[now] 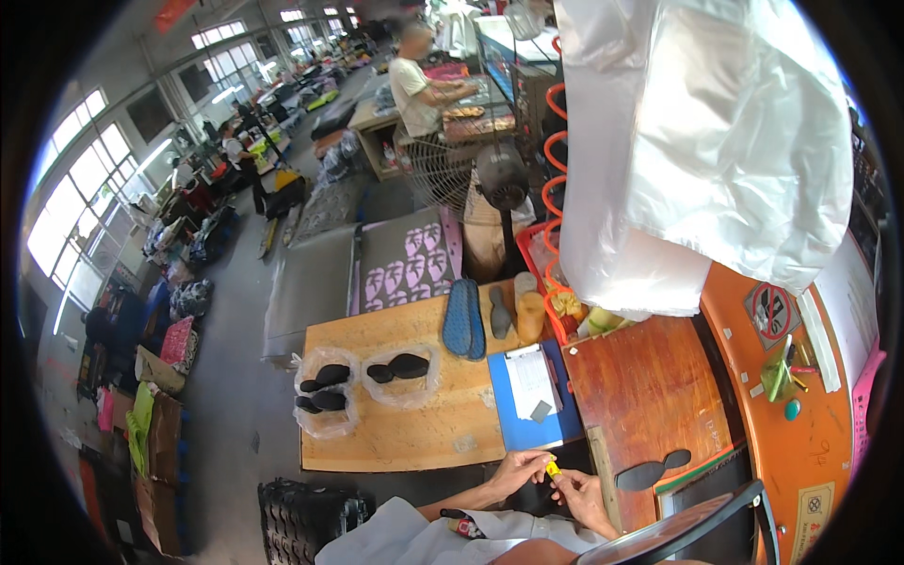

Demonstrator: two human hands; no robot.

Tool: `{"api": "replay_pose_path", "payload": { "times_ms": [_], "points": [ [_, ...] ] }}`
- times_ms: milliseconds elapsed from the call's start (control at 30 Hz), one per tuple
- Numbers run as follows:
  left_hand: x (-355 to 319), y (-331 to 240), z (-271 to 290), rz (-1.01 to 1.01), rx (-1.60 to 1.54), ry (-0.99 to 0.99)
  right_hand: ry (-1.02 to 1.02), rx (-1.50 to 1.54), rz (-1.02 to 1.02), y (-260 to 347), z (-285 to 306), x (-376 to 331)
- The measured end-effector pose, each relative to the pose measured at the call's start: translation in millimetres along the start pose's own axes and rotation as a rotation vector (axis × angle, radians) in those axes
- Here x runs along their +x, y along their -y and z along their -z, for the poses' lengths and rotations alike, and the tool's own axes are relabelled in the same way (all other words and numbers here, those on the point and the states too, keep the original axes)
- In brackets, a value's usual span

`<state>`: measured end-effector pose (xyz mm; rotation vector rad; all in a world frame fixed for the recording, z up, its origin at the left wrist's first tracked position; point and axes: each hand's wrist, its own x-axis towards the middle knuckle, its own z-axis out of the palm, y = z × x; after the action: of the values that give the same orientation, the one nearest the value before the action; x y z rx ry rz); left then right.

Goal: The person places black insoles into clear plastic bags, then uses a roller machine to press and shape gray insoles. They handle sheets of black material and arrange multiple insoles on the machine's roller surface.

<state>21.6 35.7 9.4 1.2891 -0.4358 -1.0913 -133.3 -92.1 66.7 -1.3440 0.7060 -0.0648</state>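
My left hand point(516, 473) and my right hand point(581, 497) meet just in front of me, low in the view. Between their fingertips is a small yellow object point(553, 468), too small to name; both hands pinch it. Just right of my right hand, a black shoe-sole-shaped piece point(652, 469) lies on the reddish-brown board point(650, 386). Beyond my hands rests a blue clipboard point(516, 424) with white paper point(529, 379) and a small grey piece on it.
On the wooden table point(377, 447) lie clear bags with black sole pieces point(400, 365) and blue insoles point(463, 320). Bottles point(530, 315) stand behind. Large plastic sheets point(697, 122) hang at upper right beside a coiled red hose point(556, 151). A fan point(499, 176) stands before a co-worker point(414, 89).
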Motion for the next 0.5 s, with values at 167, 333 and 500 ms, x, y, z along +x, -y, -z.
{"api": "replay_pose_path", "payload": {
  "times_ms": [167,333,500],
  "points": [
    [-9,7,-4,-0.059,-0.031,-0.199,-0.083,-0.186,0.1,8,-15,-4],
    [-1,0,6,0.027,-0.115,-0.454,-0.25,-0.789,0.762,15,-31,-5],
    [0,-27,53,-0.222,-0.089,-0.605,-0.038,-0.51,0.428,18,-32,-16]
  ]
}}
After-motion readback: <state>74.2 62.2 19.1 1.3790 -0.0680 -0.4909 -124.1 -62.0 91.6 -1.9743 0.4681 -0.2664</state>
